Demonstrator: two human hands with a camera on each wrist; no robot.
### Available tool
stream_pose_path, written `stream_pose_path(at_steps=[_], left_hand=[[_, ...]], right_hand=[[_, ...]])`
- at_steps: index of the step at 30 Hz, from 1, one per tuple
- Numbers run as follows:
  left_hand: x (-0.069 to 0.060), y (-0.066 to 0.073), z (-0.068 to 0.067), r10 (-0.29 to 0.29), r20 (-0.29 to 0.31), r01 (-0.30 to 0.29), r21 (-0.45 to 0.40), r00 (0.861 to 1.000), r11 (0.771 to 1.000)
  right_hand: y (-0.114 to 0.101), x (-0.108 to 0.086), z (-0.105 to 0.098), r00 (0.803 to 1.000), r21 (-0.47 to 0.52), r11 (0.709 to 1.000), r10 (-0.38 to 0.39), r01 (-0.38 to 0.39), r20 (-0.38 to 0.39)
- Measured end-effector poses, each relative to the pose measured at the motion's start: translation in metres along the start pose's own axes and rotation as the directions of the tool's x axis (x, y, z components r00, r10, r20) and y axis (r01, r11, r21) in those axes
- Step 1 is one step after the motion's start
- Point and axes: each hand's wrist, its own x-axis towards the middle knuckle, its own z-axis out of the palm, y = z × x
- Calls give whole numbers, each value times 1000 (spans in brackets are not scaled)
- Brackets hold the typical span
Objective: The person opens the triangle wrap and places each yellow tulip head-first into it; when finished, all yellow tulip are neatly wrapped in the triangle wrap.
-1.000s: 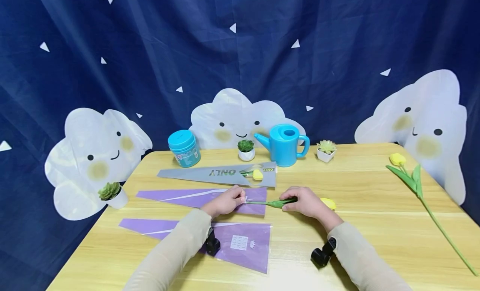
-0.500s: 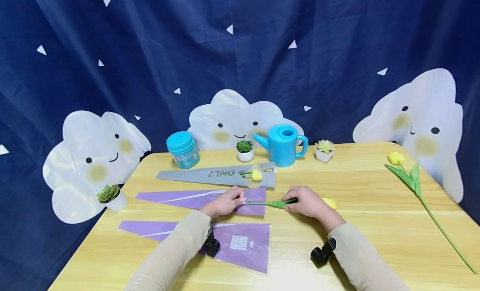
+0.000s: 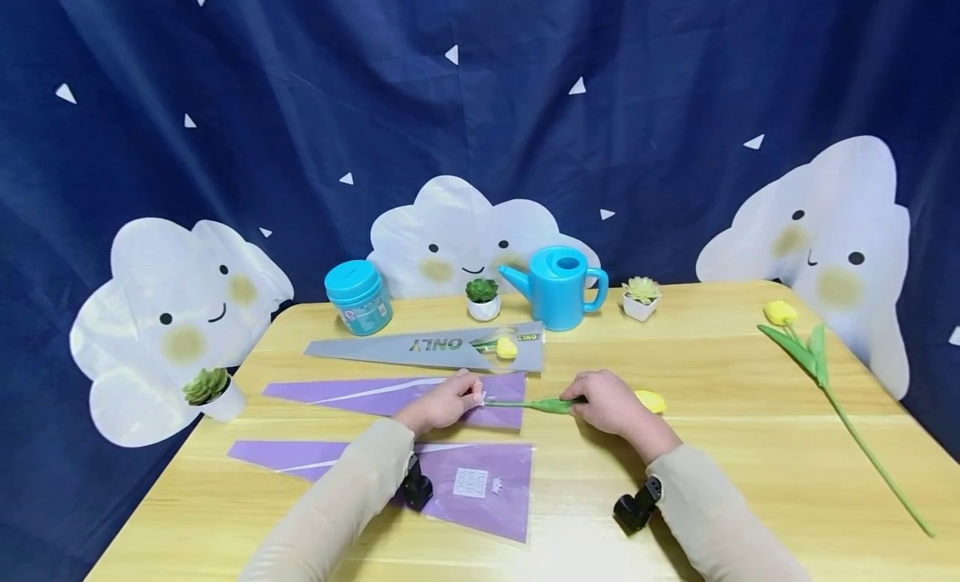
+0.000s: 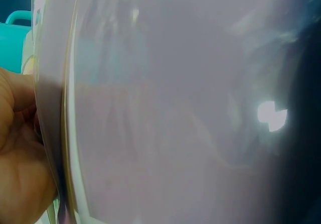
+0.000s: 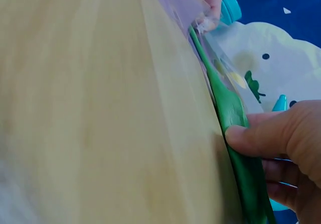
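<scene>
Over the middle purple sleeve (image 3: 405, 393), my left hand (image 3: 444, 401) pinches the clear film of that sleeve beside the stem's end. My right hand (image 3: 611, 405) grips a yellow tulip by its green leaves (image 5: 233, 116), thumb on the near side in the right wrist view. The tulip's head (image 3: 651, 401) shows beyond that hand; its stem (image 3: 510, 403) lies across the sleeve's wide end, pointing at my left fingers. Whether the stem is under the film I cannot tell. In the left wrist view, purple film (image 4: 165, 108) hides most of the scene beside my hand (image 4: 22, 153).
A grey sleeve (image 3: 360, 347) with a tulip lies behind, a second purple sleeve (image 3: 491, 499) in front. Along the back stand a blue jar (image 3: 358, 298), a watering can (image 3: 558, 290) and small potted plants (image 3: 483, 307). Another tulip (image 3: 855, 432) lies at the right.
The whole head view has shifted slightly left. The tulip's stem and both hands look almost the same, with a little more of the leaves showing left of my right hand.
</scene>
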Motion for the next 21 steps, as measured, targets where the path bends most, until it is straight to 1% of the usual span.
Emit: stream_pose_path(at_steps=[4,7,14,21], left_hand=[[-1,-1,0,-21,-4,21,10,1000,1000],[0,0,0,-15,-6,15,12,1000,1000],[-1,3,0,27,-17,-26,27,1000,999],[-1,4,0,6,-46,-5,30,999,1000]], right_hand=[[-5,1,1,999,12,999,44,-43,-28],[-6,1,2,997,6,998,64,-64,-42],[-6,-1,5,994,17,998,66,-65,-82],[-4,0,8,992,29,998,55,-52,-116]])
